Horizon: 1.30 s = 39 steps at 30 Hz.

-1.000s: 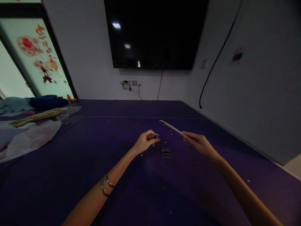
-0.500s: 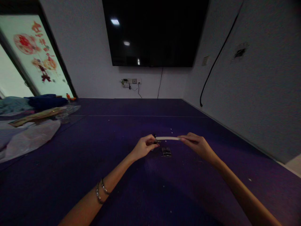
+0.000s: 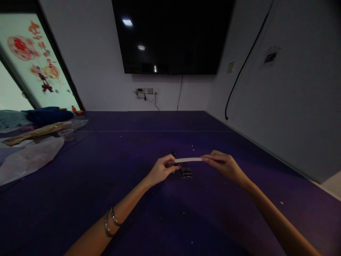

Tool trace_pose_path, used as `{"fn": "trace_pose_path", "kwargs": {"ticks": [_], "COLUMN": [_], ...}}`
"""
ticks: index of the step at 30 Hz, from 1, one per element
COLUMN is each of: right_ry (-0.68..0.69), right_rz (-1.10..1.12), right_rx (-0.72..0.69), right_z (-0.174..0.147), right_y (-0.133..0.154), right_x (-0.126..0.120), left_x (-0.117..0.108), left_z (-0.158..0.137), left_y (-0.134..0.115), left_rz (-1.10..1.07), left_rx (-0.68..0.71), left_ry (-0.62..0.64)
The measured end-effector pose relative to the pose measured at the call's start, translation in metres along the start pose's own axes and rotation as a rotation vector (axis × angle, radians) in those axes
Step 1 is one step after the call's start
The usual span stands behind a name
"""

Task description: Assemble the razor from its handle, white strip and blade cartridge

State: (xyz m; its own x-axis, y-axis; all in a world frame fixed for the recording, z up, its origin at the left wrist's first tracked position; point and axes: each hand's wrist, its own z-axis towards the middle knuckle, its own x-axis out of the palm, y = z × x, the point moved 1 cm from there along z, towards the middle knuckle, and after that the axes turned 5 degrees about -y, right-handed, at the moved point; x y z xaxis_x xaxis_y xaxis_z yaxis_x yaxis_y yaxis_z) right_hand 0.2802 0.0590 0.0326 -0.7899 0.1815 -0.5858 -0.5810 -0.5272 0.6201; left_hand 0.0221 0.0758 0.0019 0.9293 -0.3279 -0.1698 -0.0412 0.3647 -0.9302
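A thin white strip (image 3: 189, 159), slightly bowed, is stretched level between my two hands above the purple surface. My left hand (image 3: 163, 169) is closed on its left end, fingers on top and thumb below. At the strip's right end, my right hand (image 3: 221, 163) pinches it between thumb and fingertips. A small dark rectangular piece (image 3: 187, 172), with finer detail too small to make out, lies on the surface just under the strip. Close behind my left fingertips a small black object (image 3: 173, 154) shows in part; the hand hides the rest.
The purple surface (image 3: 133, 209) carries scattered white specks. Clear plastic sheeting (image 3: 34, 156), a long brownish item (image 3: 39, 132) and dark blue cloth (image 3: 49, 115) lie at left. A large television (image 3: 173, 35) hangs on the wall ahead; a black cable (image 3: 243, 65) runs down the right wall.
The strip has come down slightly, its left end most, and it still spans both hands. The whole view has shifted a little; both grips look the same.
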Motion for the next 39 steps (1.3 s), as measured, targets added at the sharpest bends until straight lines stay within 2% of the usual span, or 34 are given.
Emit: {"fn": "trace_pose_path", "kwargs": {"ticks": [4,7,9,14,19,24,29,34,39], "right_ry": [0.032,-0.002,-0.023,0.044,-0.014,0.043,-0.024,0.027,-0.032], "right_rz": [0.002,0.011,0.028,0.030,0.043,0.043,0.029,0.042,0.016], "right_rx": [0.006,0.010,0.006,-0.009,-0.010,-0.019,-0.018,-0.035,-0.020], "right_z": [0.000,0.000,-0.001,-0.002,-0.001,-0.002,-0.001,-0.002,-0.001], "right_y": [-0.003,-0.004,0.000,0.005,0.004,0.006,0.004,0.008,0.005], "right_x": [-0.005,-0.011,-0.009,-0.001,-0.007,-0.003,-0.006,-0.001,-0.005], "left_x": [0.000,-0.001,-0.001,-0.001,-0.003,-0.001,-0.004,-0.003,-0.002], "left_z": [-0.001,-0.001,-0.001,-0.001,-0.001,-0.001,-0.001,-0.002,-0.003], "left_y": [-0.005,-0.006,-0.006,-0.005,-0.006,-0.006,-0.007,-0.008,-0.010], "left_rz": [-0.007,-0.013,-0.003,0.043,-0.007,0.020,-0.019,0.050,0.036], "left_rx": [0.007,-0.001,-0.012,0.009,0.004,-0.002,0.021,0.000,0.013], "left_ry": [-0.004,-0.020,-0.023,-0.005,-0.003,0.017,0.015,0.021,0.030]}}
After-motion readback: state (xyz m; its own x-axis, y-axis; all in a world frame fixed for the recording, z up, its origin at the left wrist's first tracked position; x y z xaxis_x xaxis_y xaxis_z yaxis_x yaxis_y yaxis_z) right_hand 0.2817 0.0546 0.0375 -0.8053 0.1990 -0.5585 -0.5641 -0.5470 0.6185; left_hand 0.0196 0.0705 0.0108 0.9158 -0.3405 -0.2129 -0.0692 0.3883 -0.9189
